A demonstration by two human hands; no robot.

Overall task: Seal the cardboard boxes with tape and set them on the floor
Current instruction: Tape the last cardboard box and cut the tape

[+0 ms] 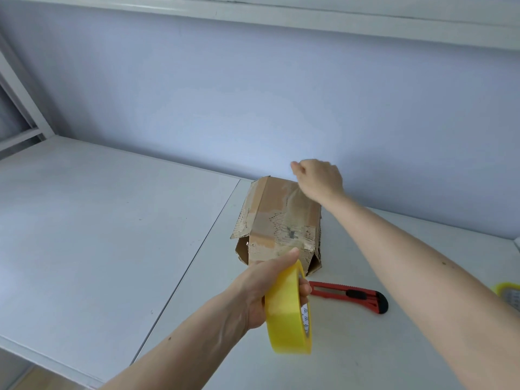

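Head view: left hand [264, 294] grips the tape roll [289, 311] while right hand [318, 178] pinches the tape's free end beyond the box [278, 223], likely stretching a strip for sealing.

A white table [84, 235] runs along the far wall, with a seam dividing its top into two panels. On the right panel a worn cardboard box [278, 220] stands near the wall; just nearer lies a red utility knife [351, 296]. At the right edge sits part of a second tape roll [509, 291].
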